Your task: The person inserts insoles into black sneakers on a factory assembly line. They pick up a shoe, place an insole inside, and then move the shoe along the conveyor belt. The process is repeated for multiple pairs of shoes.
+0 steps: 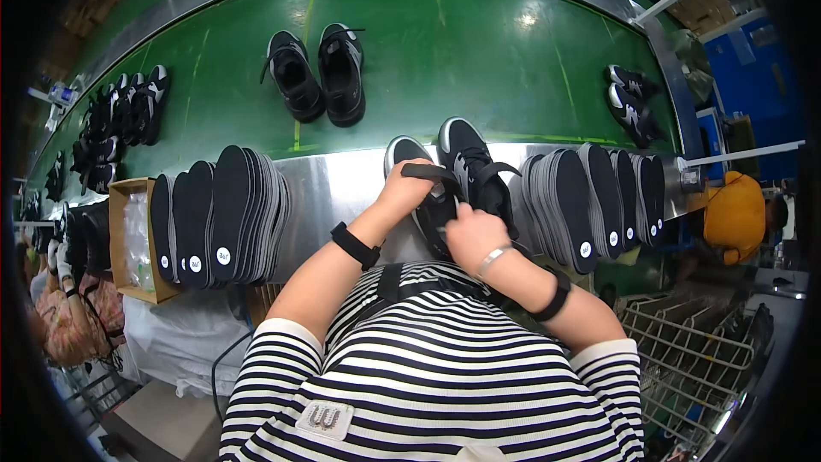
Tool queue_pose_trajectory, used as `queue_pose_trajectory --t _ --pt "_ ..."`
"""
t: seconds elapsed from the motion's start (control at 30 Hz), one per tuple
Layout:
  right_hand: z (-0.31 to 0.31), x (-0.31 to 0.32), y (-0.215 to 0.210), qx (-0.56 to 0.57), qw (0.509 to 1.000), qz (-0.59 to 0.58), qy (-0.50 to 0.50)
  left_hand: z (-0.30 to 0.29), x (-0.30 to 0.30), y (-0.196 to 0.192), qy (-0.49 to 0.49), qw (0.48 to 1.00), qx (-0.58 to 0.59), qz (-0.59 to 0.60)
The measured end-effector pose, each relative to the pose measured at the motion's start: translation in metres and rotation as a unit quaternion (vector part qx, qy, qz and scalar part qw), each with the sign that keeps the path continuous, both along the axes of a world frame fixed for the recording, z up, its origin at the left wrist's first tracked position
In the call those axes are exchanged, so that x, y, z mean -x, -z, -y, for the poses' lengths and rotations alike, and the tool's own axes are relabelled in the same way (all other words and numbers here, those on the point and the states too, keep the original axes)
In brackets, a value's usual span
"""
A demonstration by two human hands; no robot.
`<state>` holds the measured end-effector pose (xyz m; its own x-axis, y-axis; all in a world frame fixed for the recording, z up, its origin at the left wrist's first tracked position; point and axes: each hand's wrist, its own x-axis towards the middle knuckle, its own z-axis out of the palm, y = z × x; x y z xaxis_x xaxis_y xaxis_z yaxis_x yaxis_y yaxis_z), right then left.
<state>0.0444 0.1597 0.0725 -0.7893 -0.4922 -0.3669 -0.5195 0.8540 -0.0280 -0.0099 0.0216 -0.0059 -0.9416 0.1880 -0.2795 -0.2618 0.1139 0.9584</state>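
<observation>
A pair of black sneakers with grey toe caps stands in front of me on the metal table edge. My left hand [406, 191] is closed at the left sneaker [434, 216], gripping a dark curved flap [432, 173] that looks like its tongue. Over the same shoe's opening, my right hand [475, 238] is closed; what its fingers hold, if anything, is hidden. The right sneaker [473, 162] stands beside it, laced, its tongue [498, 171] folded outward. Stacks of black insoles with grey edges lie to the left [244, 214] and right [560, 205].
Across the green conveyor belt [479, 60] stands another pair of black sneakers [318, 77]. More shoes sit far left [128, 107] and right [631, 103]. A cardboard box [137, 239] with clear plastic stands left. A wire rack [684, 342] and a person in yellow [735, 218] are right.
</observation>
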Motion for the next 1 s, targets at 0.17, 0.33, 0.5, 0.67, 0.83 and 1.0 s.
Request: queue_pose_trajectory --t 0.17,0.33,0.5,0.67,0.83,1.0 --pt "0.021 0.010 0.034 0.022 0.993 0.039 0.107 -0.004 -0.006 -0.010 -0.027 0.997 0.051 -0.054" --pt "-0.001 -0.015 -0.025 -0.049 0.993 0.051 0.090 -0.008 -0.010 -0.007 -0.048 0.994 0.064 -0.076" --pt "-0.017 -0.012 -0.021 -0.023 1.000 -0.010 -0.004 -0.010 -0.010 -0.002 -0.050 0.993 0.051 -0.090" --pt "0.002 -0.005 0.013 0.017 1.000 -0.006 0.019 -0.011 -0.009 -0.005 -0.047 0.995 0.050 -0.077" --pt "0.021 0.032 0.039 -0.040 0.975 0.182 0.118 -0.014 -0.011 -0.003 -0.063 0.993 0.024 -0.096" --pt "0.019 0.043 0.052 -0.137 0.956 0.258 0.019 -0.018 -0.008 0.000 -0.077 0.993 -0.008 -0.091"
